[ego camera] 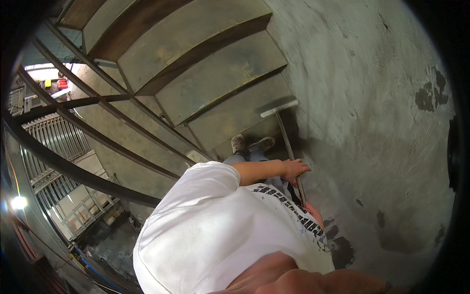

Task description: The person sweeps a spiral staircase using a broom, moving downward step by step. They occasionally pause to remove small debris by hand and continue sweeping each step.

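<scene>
A long-handled tool with a pale crosswise head (279, 108), a push broom or squeegee, rests that head on a stair step near the wall. Its straight handle (285, 137) runs down towards my body. Partway along the handle, my left hand (296, 170) grips it, with the forearm crossing in front of me. My right hand (314, 213) is at the handle's near end, partly hidden by my white shirt (205, 220). My shoes (238, 142) stand on a step just left of the handle.
Curved concrete stairs (216, 88) rise ahead. A rough plastered wall (367, 110) with dark patches borders them at right. Along the left runs a metal railing (84, 172) with long bars. Beyond it, a lower floor holds metal frames (88, 209) and a bright lamp (19, 202).
</scene>
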{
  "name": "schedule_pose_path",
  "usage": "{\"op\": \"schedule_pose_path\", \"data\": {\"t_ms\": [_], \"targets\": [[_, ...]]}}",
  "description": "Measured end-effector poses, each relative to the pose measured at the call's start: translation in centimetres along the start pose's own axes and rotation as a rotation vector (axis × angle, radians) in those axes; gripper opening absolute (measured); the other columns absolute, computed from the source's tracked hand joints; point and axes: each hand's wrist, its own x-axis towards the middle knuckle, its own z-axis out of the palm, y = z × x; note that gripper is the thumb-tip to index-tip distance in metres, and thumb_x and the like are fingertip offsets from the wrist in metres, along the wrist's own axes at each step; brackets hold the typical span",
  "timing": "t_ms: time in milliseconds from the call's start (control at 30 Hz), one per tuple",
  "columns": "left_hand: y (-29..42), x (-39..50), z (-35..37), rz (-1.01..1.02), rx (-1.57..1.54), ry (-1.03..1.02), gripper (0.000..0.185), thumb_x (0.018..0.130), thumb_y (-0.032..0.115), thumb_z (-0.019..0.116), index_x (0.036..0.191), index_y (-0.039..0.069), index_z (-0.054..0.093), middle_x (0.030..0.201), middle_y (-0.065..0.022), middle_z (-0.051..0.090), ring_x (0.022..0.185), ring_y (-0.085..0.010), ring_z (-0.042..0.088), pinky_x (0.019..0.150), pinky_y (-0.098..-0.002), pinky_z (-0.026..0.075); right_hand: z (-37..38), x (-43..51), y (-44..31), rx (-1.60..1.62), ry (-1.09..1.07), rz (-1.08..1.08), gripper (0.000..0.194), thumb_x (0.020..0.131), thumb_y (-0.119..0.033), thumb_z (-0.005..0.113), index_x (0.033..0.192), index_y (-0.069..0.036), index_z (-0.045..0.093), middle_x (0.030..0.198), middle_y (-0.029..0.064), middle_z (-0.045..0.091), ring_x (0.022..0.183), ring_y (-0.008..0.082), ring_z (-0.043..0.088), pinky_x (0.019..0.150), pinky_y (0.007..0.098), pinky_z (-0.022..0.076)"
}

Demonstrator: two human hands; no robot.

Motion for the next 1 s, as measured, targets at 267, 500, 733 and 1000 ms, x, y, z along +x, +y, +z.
{"op": "schedule_pose_path", "data": {"t_ms": [267, 500, 733, 1000], "targets": [[-8.8, -10.4, -2.8, -0.269, -0.138, 0.603, 0.077, 0.066, 0.035, 0.076, 0.126, 0.002, 0.041, 0.130, -0.0182, 0.042, 0.121, -0.0353, 0.037, 0.102, -0.0410, 0.032, 1.1, -3.8, -1.9, -0.071, 0.094, -0.069, 0.033, 0.092, -0.021, 0.046, 0.121, -0.005, 0.046, 0.069, -0.0012, 0.044, 0.054, 0.0077, 0.039, 0.049, 0.0222, 0.0354], [-8.3, -25.6, -10.4, -0.701, 0.027, 1.478, 0.057, 0.071, 0.029, 0.072, 0.117, 0.006, 0.050, 0.131, -0.0152, 0.044, 0.125, -0.0358, 0.035, 0.104, -0.0434, 0.029, -1.2, 0.3, -3.1, -0.234, 0.114, -0.177, 0.028, 0.090, -0.019, 0.050, 0.115, -0.005, 0.048, 0.072, 0.0046, 0.049, 0.055, 0.0109, 0.044, 0.047, 0.0240, 0.0368], [5.1, -35.6, -19.0, -0.583, 0.664, 1.922, 0.050, 0.074, 0.020, 0.070, 0.118, 0.007, 0.051, 0.133, -0.0129, 0.043, 0.129, -0.0352, 0.030, 0.106, -0.0450, 0.024, -1.9, 3.1, -5.2, -0.381, 0.165, -0.371, 0.024, 0.088, -0.017, 0.054, 0.108, -0.005, 0.050, 0.074, 0.0105, 0.054, 0.055, 0.0142, 0.048, 0.045, 0.0258, 0.0382], [15.8, -40.6, -21.2, -0.528, 1.173, 2.252, 0.040, 0.078, 0.020, 0.067, 0.114, 0.005, 0.055, 0.129, -0.0123, 0.048, 0.126, -0.0344, 0.034, 0.103, -0.0473, 0.026, 1.1, -1.1, -10.2, -0.513, -0.003, -0.234, 0.019, 0.087, -0.023, 0.055, 0.081, -0.007, 0.047, 0.060, 0.0039, 0.047, 0.041, 0.0122, 0.040, 0.033, 0.0256, 0.0296]]}}
